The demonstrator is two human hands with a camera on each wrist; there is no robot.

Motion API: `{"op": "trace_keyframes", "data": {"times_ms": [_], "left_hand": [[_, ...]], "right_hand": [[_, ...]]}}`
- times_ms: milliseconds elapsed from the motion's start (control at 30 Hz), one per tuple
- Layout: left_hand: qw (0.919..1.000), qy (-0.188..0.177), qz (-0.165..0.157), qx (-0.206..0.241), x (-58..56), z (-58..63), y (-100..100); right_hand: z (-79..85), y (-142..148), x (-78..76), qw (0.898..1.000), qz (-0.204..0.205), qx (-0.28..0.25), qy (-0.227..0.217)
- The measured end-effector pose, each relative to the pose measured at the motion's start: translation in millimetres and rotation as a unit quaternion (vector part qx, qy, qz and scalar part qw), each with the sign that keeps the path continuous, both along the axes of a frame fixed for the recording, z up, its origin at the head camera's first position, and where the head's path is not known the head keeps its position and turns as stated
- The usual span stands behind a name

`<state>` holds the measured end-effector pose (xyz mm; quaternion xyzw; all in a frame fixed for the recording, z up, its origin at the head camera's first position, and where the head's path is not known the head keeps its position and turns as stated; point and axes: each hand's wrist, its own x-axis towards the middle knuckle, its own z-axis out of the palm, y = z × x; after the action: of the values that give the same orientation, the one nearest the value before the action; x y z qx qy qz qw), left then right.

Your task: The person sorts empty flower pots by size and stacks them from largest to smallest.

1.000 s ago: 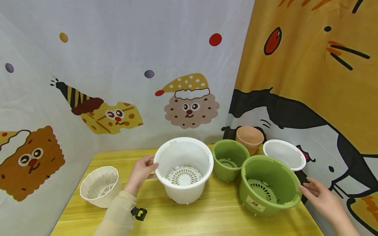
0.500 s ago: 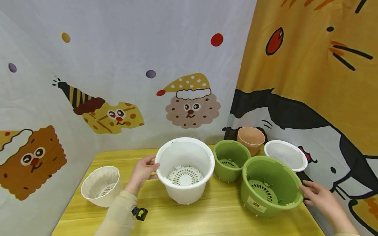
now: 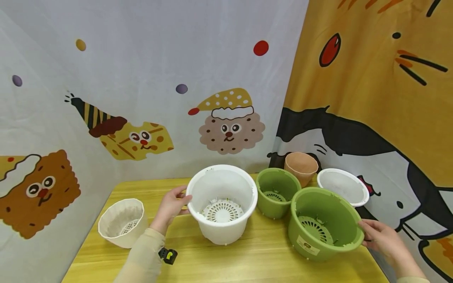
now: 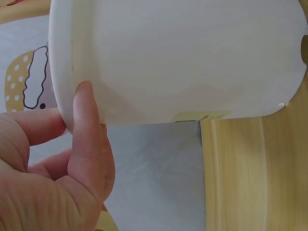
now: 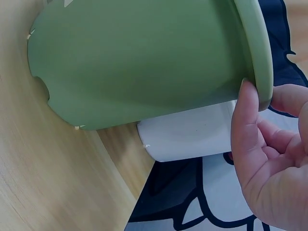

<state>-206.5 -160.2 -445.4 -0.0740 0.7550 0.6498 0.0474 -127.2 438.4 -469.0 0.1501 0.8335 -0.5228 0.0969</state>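
Observation:
A large white plastic flower pot (image 3: 223, 232) with a slotted bottom stands mid-table. My left hand (image 3: 173, 206) pinches its rim at the left; in the left wrist view the thumb (image 4: 86, 115) lies against the outer wall under the rim. A large green flower pot (image 3: 308, 236) with a paper label stands to the right. At its right edge, my right hand (image 3: 383, 239) pinches the rim, and the right wrist view has the thumb (image 5: 248, 120) just beneath the lip. Both pots' bottoms are on or close to the wooden table.
A smaller green pot (image 3: 274, 208) stands between the large ones, further back. Behind it are a terracotta-coloured pot (image 3: 301, 169) and another white pot (image 3: 341, 184). A cream pot (image 3: 131, 236) sits at the left of the wooden table (image 3: 226, 267). Printed curtains hang close behind.
My right hand's fingers have drawn in closer around the green pot's rim. The left hand and the pots keep their places; the head view has shifted slightly.

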Motion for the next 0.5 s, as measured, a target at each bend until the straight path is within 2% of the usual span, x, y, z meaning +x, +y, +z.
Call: {"op": "trace_keyframes", "data": {"times_ms": [500], "left_hand": [[1.0000,-0.004,0.005,-0.006,-2.0,-0.9,1.0]], "right_hand": [[-7.3,0.5,1.7,0.999,-0.031,-0.028,-0.002]]}}
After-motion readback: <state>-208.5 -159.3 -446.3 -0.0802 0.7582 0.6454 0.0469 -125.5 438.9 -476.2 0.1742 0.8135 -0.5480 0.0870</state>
